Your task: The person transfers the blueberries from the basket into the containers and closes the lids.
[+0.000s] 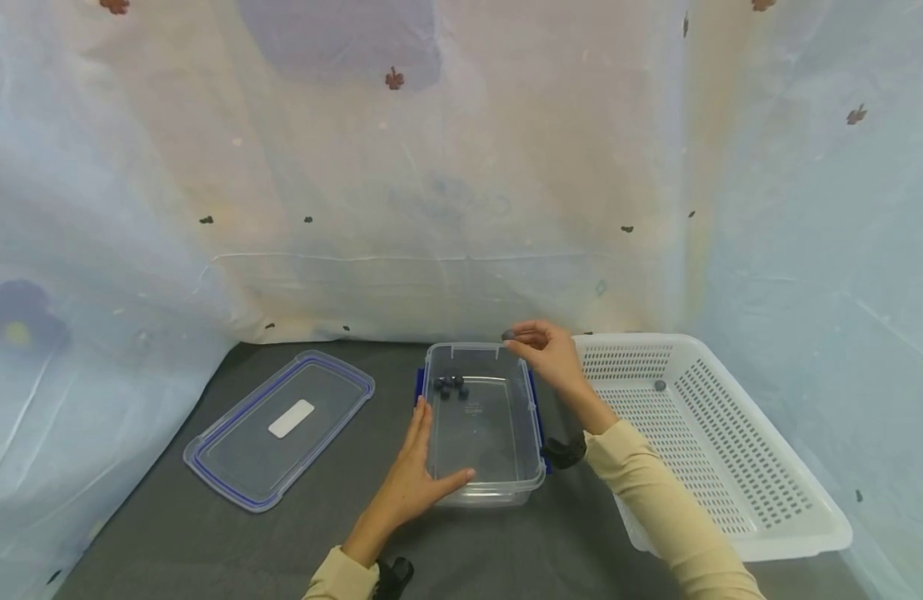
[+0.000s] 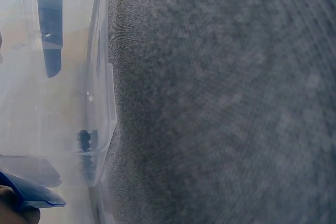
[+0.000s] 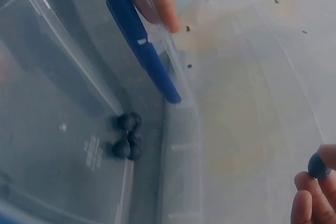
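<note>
A clear plastic box (image 1: 480, 433) with blue side latches stands uncovered on the dark table. Several blueberries (image 1: 461, 392) lie together at its far left inside. My left hand (image 1: 411, 479) rests against the box's left side with straight fingers, its thumb spread over the near end. At the far right corner, above the rim, my right hand (image 1: 549, 354) pinches one blueberry (image 3: 317, 166) between thumb and fingertips. To the right, a white perforated basket (image 1: 739, 400) holds a single blueberry (image 1: 660, 386).
Left of the box lies its clear lid (image 1: 281, 429), edged with a blue seal and bearing a white label (image 1: 291, 418). A pale patterned sheet (image 1: 461, 183) hangs behind and along both sides. The right forearm reaches across the basket's near left edge.
</note>
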`<state>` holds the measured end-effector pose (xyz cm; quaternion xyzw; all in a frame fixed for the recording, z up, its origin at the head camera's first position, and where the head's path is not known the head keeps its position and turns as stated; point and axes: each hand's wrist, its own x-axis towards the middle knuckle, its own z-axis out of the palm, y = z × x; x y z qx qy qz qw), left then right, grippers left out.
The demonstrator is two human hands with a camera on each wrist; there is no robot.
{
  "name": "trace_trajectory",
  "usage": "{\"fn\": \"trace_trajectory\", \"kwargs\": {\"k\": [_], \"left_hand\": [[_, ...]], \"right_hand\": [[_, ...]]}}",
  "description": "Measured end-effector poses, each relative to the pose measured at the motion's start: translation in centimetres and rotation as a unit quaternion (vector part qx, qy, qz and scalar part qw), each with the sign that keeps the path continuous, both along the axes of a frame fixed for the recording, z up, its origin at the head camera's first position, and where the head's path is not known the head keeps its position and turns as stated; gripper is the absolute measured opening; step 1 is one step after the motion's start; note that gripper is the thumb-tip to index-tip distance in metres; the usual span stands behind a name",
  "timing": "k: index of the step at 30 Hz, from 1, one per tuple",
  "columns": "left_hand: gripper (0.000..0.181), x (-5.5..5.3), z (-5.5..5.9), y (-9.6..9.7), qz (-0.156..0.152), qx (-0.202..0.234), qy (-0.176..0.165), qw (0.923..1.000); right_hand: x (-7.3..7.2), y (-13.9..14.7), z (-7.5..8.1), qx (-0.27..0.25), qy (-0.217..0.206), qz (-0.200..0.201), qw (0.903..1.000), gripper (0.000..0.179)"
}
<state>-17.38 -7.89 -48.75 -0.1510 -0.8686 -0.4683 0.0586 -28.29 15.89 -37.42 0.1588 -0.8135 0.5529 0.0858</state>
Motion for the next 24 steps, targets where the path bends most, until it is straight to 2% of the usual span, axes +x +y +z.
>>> {"fn": "trace_trajectory", "kwargs": {"k": [5, 9, 12, 16, 21, 24], "left_hand": [[0.116, 0.1, 0.2, 0.0, -0.002, 0.003, -0.003, 1.0000], [0.116, 0.1, 0.2, 0.0, -0.003, 0.003, -0.010, 0.9999], [0.116, 0.1, 0.2, 0.0, -0.003, 0.004, -0.012, 0.9999], [0.116, 0.0, 0.2, 0.0, -0.005, 0.005, -0.013, 0.9999], [0.115, 0.0, 0.2, 0.0, -0.006, 0.001, -0.014, 0.9999], [0.114, 0.1, 0.3, 0.0, 0.008, -0.023, 0.002, 0.9997]], "right_hand": [[-0.2, -1.7, -0.4, 0.018, 0.011, 0.015, 0.9997, 0.029], [-0.5, -3.0, -1.0, 0.015, -0.012, 0.023, 0.9996, 0.031], [-0.9, -3.9, -1.5, 0.004, -0.043, 0.026, 0.9987, 0.034], [-1.2, -5.0, -1.9, 0.007, -0.077, 0.018, 0.9969, 0.033], [-1.9, -6.3, -2.7, 0.014, -0.086, 0.007, 0.9961, 0.030], [-2.4, -6.9, -3.6, 0.019, -0.095, -0.007, 0.9952, 0.029]]}}
